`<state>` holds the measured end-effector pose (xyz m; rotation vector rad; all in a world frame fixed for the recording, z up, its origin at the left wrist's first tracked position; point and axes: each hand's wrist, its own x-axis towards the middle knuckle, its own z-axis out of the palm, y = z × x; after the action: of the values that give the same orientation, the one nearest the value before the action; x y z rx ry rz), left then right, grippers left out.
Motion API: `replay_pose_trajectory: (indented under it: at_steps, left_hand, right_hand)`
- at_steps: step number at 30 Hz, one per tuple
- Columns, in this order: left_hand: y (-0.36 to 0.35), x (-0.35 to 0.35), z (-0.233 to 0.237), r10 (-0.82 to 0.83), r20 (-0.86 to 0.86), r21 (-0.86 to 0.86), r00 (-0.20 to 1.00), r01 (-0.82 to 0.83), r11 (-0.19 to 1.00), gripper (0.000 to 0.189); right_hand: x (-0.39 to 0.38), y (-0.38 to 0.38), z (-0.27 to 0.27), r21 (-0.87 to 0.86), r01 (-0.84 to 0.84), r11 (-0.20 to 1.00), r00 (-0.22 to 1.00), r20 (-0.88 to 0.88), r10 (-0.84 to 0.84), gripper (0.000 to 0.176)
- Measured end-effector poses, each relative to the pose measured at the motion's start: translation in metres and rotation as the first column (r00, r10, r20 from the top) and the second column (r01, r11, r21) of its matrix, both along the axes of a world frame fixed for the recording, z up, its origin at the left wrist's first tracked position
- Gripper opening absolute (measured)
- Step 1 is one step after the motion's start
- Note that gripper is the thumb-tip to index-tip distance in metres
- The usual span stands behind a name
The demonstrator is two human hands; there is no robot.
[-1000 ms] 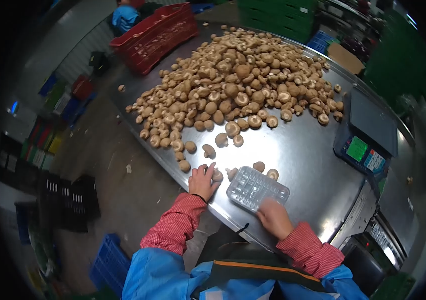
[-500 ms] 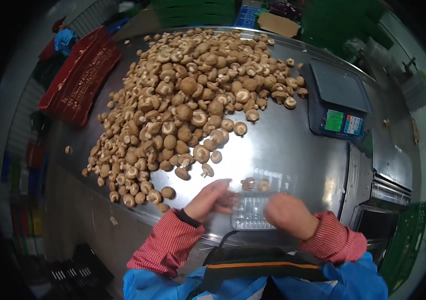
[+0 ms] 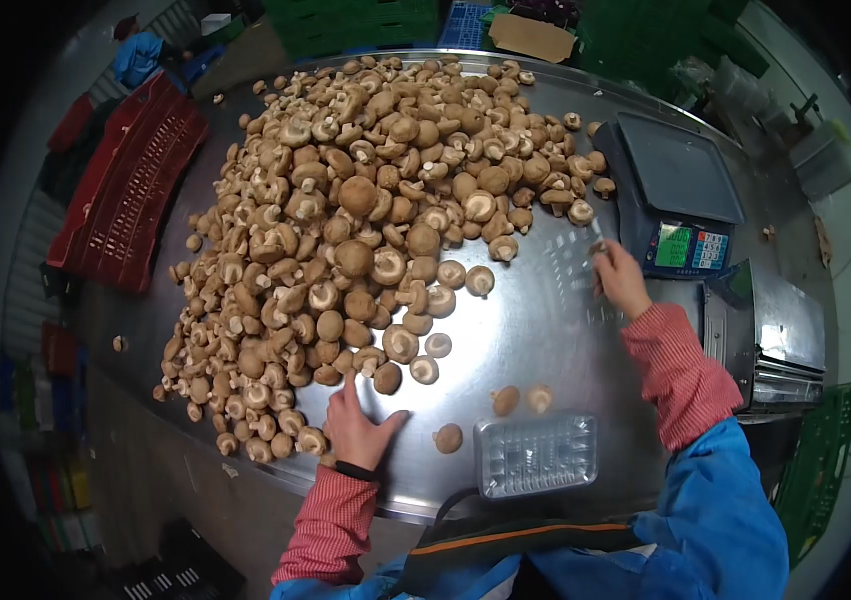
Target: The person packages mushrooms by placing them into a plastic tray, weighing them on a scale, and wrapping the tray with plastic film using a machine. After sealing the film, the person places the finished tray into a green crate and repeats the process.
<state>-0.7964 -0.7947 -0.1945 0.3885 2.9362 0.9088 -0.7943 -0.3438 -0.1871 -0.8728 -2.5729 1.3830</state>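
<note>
At the lower edge of a large heap of brown mushrooms (image 3: 354, 258), my left hand (image 3: 358, 432) is open, thumb spread out and index finger touching a mushroom. My right hand (image 3: 622, 280) is out to the right of the heap, close to the scale, its fingers pinched on a small mushroom (image 3: 599, 248) that they mostly cover. Between my forearms a clear plastic tray (image 3: 536, 456) lies on the steel table (image 3: 506, 335). Just beyond it are two loose mushrooms, and another mushroom (image 3: 449, 438) sits at its left.
A digital scale (image 3: 681, 195) with a lit green display stands at the right, beside a metal device (image 3: 781, 330). A red crate (image 3: 131, 185) stands at the left edge. Behind the table are green crates (image 3: 351, 25) and, at far left, a person (image 3: 138, 58).
Both hands have left the tray: the left went down-left to the heap's edge, the right up and right towards the scale. A loose mushroom now lies left of the tray.
</note>
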Motion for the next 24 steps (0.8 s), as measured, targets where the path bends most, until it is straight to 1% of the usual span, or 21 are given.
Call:
replay_pose_trajectory:
  at_steps: [1,2,3,4,5,6,8,9,11,12,13,14,15,16,17,18,20,21,22,23,24]
  left_hand:
    - [0.004,-0.006,0.000,-0.061,0.020,-0.037,0.998,0.062,0.997,0.101]
    - [0.014,-0.014,-0.004,-0.062,0.021,-0.029,0.998,0.063,0.998,0.103]
    - [0.029,-0.022,-0.011,-0.061,0.021,-0.022,0.998,0.062,0.998,0.106]
    - [0.043,-0.031,-0.017,-0.056,0.023,-0.016,0.998,0.056,0.998,0.109]
    - [0.055,-0.041,-0.021,-0.061,-0.054,-0.029,0.997,0.059,0.998,0.114]
    - [0.063,-0.048,-0.022,-0.027,-0.043,0.020,0.999,0.028,0.999,0.115]
    - [0.082,-0.056,-0.017,-0.032,0.050,0.000,0.998,0.032,0.999,0.115]
    - [0.088,-0.061,-0.025,-0.101,0.010,0.105,0.995,0.099,0.990,0.116]
    - [0.108,-0.066,-0.036,-0.186,0.024,0.198,0.982,0.178,0.964,0.115]
    - [0.120,-0.068,-0.036,-0.228,0.029,0.259,0.973,0.213,0.942,0.114]
    - [0.129,-0.071,-0.033,-0.185,0.086,0.310,0.979,0.150,0.939,0.112]
    - [0.137,-0.073,-0.033,-0.153,0.065,0.335,0.986,0.123,0.934,0.111]
    - [0.145,-0.075,-0.032,-0.121,0.045,0.363,0.992,0.096,0.927,0.110]
    - [0.153,-0.074,-0.031,-0.084,0.025,0.392,0.996,0.068,0.918,0.109]
    - [0.163,-0.070,-0.024,-0.060,0.048,0.484,0.997,0.029,0.874,0.108]
    - [0.174,-0.068,-0.027,-0.027,0.019,0.551,0.999,0.012,0.835,0.106]
    - [0.186,-0.053,-0.025,0.053,0.051,0.279,0.997,-0.065,0.958,0.103]
    - [0.187,-0.048,-0.013,0.009,0.097,0.171,0.995,-0.026,0.985,0.098]
    - [0.189,-0.047,-0.015,-0.028,0.132,0.288,0.991,-0.011,0.958,0.096]
    - [0.192,-0.047,-0.015,-0.071,0.165,0.401,0.984,-0.001,0.916,0.093]
    - [0.194,-0.046,-0.015,-0.118,0.196,0.508,0.973,0.002,0.861,0.091]
  right_hand:
    - [-0.010,0.009,-0.014,0.217,-0.019,0.976,0.999,-0.025,0.025,0.021]
    - [-0.020,0.016,-0.032,0.423,-0.030,0.905,0.997,-0.047,0.054,0.020]
    - [-0.027,0.019,-0.041,0.609,-0.033,0.792,0.994,-0.062,0.090,0.020]
    - [-0.034,0.019,-0.052,0.494,-0.059,0.868,0.990,-0.082,0.114,0.020]
    - [-0.043,0.008,-0.061,0.365,-0.089,0.927,0.985,-0.104,0.136,0.020]
    - [-0.053,-0.007,-0.061,0.229,-0.122,0.966,0.980,-0.127,0.153,0.021]
    - [-0.056,-0.040,-0.049,0.004,-0.256,0.967,0.966,0.031,0.255,0.021]
    - [-0.058,-0.060,-0.048,-0.063,-0.251,0.966,0.967,0.021,0.252,0.022]
    - [-0.062,-0.090,-0.047,-0.190,-0.228,0.955,0.973,-0.002,0.232,0.023]
    - [-0.066,-0.097,-0.057,0.021,-0.315,0.949,0.945,-0.082,0.316,0.024]
    - [-0.068,-0.100,-0.065,-0.078,-0.303,0.950,0.946,-0.146,0.290,0.025]
    - [-0.068,-0.104,-0.068,-0.177,-0.292,0.940,0.945,-0.206,0.255,0.025]
    - [-0.066,-0.106,-0.064,-0.313,-0.239,0.919,0.971,-0.108,0.215,0.028]
    - [-0.064,-0.109,-0.070,-0.396,-0.208,0.894,0.969,-0.207,0.134,0.030]
    - [-0.064,-0.111,-0.086,-0.477,-0.190,0.858,0.954,-0.297,0.046,0.032]
    - [-0.063,-0.114,-0.097,-0.556,-0.181,0.811,0.926,-0.374,-0.050,0.033]
    - [-0.060,-0.115,-0.102,-0.710,-0.099,0.697,0.947,-0.282,-0.152,0.037]
    - [-0.056,-0.116,-0.098,-0.760,-0.075,0.646,0.949,-0.253,-0.188,0.037]
    - [-0.050,-0.116,-0.094,-0.805,-0.047,0.591,0.950,-0.219,-0.223,0.037]
    - [-0.042,-0.115,-0.083,-0.785,-0.060,0.616,0.961,-0.213,-0.178,0.037]
    - [-0.038,-0.112,-0.087,-0.804,-0.067,0.591,0.953,-0.227,-0.201,0.037]
